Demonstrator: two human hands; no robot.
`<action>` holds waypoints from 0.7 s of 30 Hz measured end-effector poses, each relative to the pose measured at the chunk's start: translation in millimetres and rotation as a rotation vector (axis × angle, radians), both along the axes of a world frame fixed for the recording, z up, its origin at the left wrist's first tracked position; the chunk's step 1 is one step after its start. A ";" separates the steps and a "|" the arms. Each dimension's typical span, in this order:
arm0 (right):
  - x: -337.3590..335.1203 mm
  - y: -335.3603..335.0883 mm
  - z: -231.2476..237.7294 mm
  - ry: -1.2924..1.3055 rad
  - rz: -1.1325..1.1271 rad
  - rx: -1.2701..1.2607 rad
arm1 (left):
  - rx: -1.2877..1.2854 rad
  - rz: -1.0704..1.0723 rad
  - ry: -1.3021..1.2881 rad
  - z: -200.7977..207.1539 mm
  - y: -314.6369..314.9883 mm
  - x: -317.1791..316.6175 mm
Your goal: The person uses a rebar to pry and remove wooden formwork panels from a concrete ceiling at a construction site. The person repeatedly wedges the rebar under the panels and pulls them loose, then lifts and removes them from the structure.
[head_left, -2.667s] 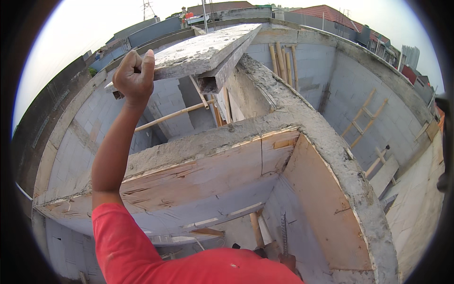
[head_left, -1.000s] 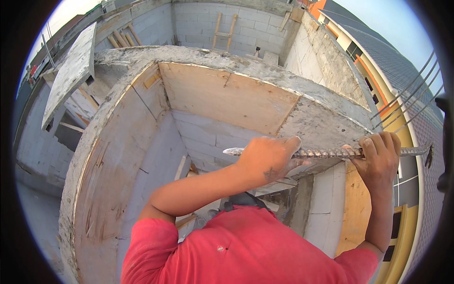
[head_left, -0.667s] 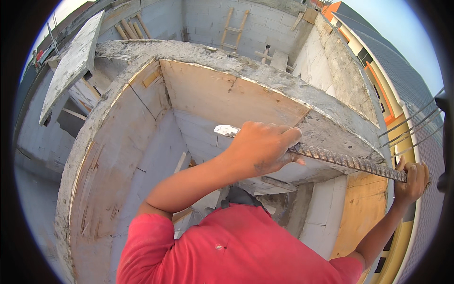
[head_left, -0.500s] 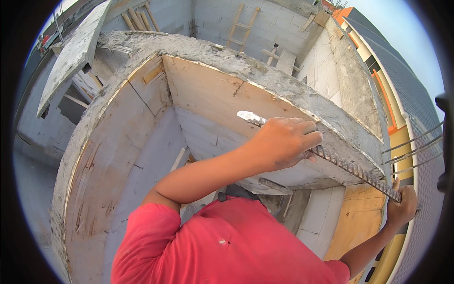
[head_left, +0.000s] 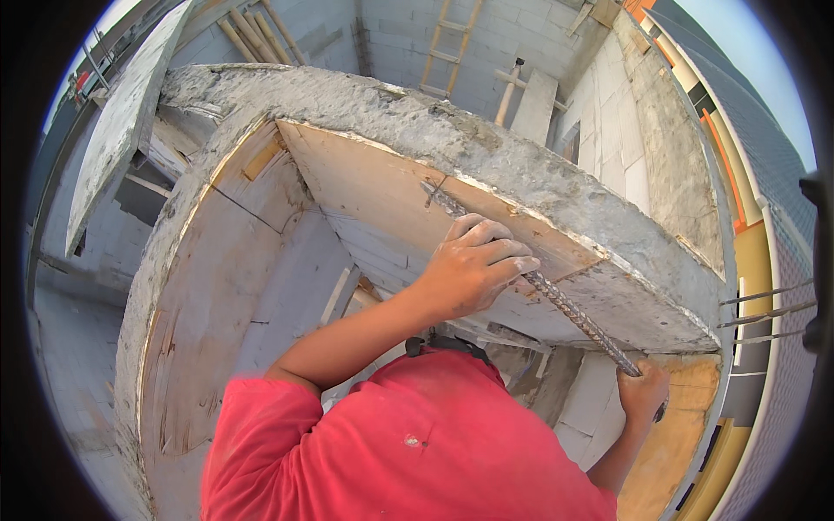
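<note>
A ribbed steel bar [head_left: 580,318] with a flattened tip runs slanting from upper left to lower right, held in both my hands. My left hand [head_left: 478,267] is closed round it a short way below the tip. Near its lower end my right hand [head_left: 643,392] grips it. The tip lies at a plywood board [head_left: 365,165] fixed against the inner side of the concrete beam [head_left: 347,102], beside a short dark line across the wood. I cannot tell whether tip and wood touch.
Another plywood panel [head_left: 221,286] lines the left side. Thin steel rods [head_left: 769,314] stick out at the right. A grey slab [head_left: 122,130] leans at the upper left. Behind the beam are a wooden ladder [head_left: 447,52], wooden poles [head_left: 252,36] and block walls [head_left: 608,130].
Both hands have moved left with the bar, the right one also downward. The flattened tip now lies at the plywood board, farther left and higher. My view has shifted slightly.
</note>
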State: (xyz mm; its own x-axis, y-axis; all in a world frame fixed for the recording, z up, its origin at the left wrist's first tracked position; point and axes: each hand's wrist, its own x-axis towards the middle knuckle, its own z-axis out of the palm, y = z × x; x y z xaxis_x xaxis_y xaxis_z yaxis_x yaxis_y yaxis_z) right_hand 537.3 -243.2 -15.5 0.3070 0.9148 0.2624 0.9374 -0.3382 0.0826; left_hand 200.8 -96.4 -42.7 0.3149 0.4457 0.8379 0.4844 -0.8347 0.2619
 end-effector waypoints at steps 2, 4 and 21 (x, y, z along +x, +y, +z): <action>-10.6 4.9 -20.5 0.086 -0.026 -0.020 | 0.013 0.078 -0.092 -4.0 -8.7 -4.7; -23.6 -1.0 -40.5 0.214 -0.037 -0.032 | -0.038 0.119 -0.191 -11.1 -30.5 -5.1; -81.5 71.5 -288.2 0.973 0.292 -0.337 | -0.960 0.177 -0.259 -105.4 -16.3 15.7</action>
